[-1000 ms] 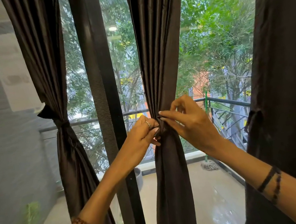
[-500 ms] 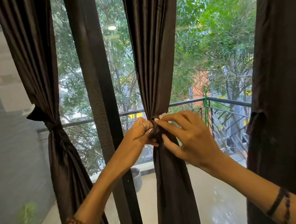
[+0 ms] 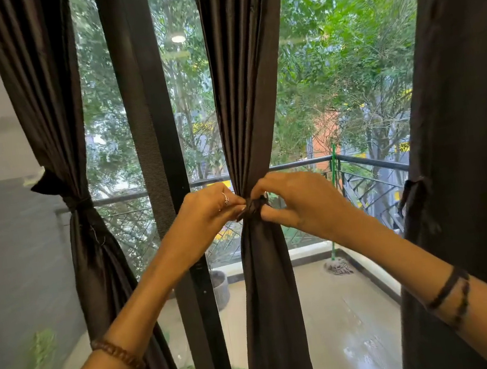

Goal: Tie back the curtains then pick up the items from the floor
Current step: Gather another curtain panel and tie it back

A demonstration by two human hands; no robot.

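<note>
Both hands meet at the middle curtain (image 3: 250, 90), gathered before the window: the left hand (image 3: 206, 217) and right hand (image 3: 297, 205) each have fingers clamped on the dark tie-back (image 3: 251, 207) cinching its waist

Head view: worn on the person's head, faces forward at the window (image 3: 330, 80), close to the middle curtain (image 3: 268, 289) at frame centre.
Other views: only this one.

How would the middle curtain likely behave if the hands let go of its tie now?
The middle curtain looks thin and floppy, hanging in soft folds, so it would probably spread again. Its sheen suggests slippery cloth, so the tie may slide unless knotted tight. Left hand and right hand pinch that tie.
</note>
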